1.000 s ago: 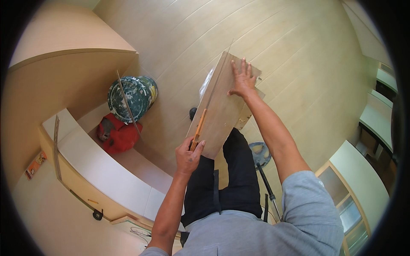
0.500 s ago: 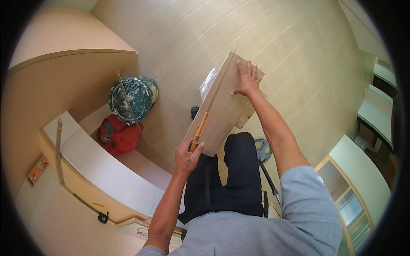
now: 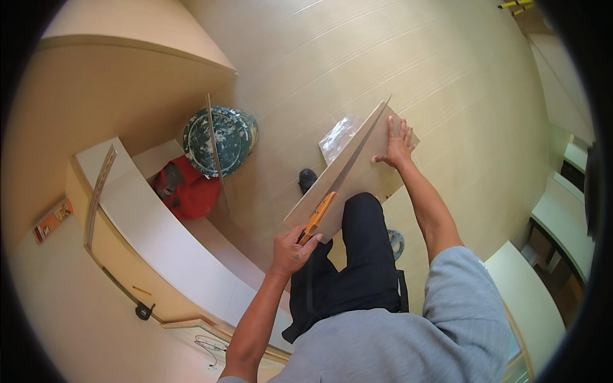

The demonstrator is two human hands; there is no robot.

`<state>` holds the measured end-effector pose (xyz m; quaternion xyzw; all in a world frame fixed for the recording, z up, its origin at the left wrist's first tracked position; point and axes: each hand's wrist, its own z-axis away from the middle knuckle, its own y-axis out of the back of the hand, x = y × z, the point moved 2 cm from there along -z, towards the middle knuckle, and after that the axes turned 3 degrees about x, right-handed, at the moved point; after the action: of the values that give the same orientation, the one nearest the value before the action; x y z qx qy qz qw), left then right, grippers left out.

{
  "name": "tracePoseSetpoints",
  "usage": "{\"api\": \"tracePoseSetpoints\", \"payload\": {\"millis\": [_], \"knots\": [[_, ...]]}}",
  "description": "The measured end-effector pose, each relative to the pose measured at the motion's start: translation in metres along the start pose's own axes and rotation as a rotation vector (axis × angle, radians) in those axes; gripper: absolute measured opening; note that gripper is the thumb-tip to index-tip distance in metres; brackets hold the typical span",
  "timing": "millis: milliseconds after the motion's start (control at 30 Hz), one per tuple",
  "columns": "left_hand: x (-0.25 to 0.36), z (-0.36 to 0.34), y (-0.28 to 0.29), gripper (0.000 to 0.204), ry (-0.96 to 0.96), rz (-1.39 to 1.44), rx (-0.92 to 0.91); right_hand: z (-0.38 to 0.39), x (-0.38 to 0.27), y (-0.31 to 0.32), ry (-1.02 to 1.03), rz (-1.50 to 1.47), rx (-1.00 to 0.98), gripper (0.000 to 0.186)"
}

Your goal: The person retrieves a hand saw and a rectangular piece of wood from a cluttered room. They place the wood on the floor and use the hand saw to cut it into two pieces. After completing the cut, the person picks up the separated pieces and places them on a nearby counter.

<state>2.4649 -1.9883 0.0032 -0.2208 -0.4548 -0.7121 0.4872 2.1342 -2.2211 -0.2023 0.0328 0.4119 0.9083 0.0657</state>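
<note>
My left hand (image 3: 295,255) is closed on the orange handle (image 3: 319,214) of a handsaw, whose long thin blade (image 3: 363,143) lies along the left edge of a greyish-brown board (image 3: 361,179). My right hand (image 3: 396,143) presses flat on the board's upper right part, fingers spread. The board is tilted over my dark-trousered knee (image 3: 361,220). Beyond it a clear plastic sheet (image 3: 341,134) lies on the tiled floor, with a dark shoe (image 3: 307,180) beside the board's left edge.
A paint-spattered bucket (image 3: 214,143) with a strip across it and a red bag (image 3: 188,198) stand left, beside a white-topped bench (image 3: 147,230) holding metal strips, a pencil and tape measure (image 3: 143,311). A tan cabinet (image 3: 128,89) is upper left, white cabinets (image 3: 559,217) right.
The view has shifted. The board, saw and both hands have moved right and slightly down in the picture, and the board leans further rightward. My grip is unchanged.
</note>
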Motion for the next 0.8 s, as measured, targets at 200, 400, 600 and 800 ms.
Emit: {"api": "tracePoseSetpoints", "payload": {"millis": [200, 400, 600, 800], "knots": [[-0.003, 0.0, -0.008, 0.035, 0.047, 0.04, 0.057, -0.004, 0.008, -0.004, -0.002, -0.016, -0.012, 0.171], [0.002, -0.01, 0.0, 0.033, 0.029, 0.031, 0.06, -0.005, 0.013, -0.005, -0.015, -0.053, -0.005, 0.171], [0.015, -0.011, 0.011, 0.031, -0.048, -0.082, 0.022, 0.001, 0.011, -0.002, -0.016, -0.063, -0.029, 0.168], [-0.011, -0.04, -0.014, 0.027, 0.097, -0.205, -0.01, 0.008, 0.008, 0.001, -0.048, -0.106, -0.035, 0.168]]}}
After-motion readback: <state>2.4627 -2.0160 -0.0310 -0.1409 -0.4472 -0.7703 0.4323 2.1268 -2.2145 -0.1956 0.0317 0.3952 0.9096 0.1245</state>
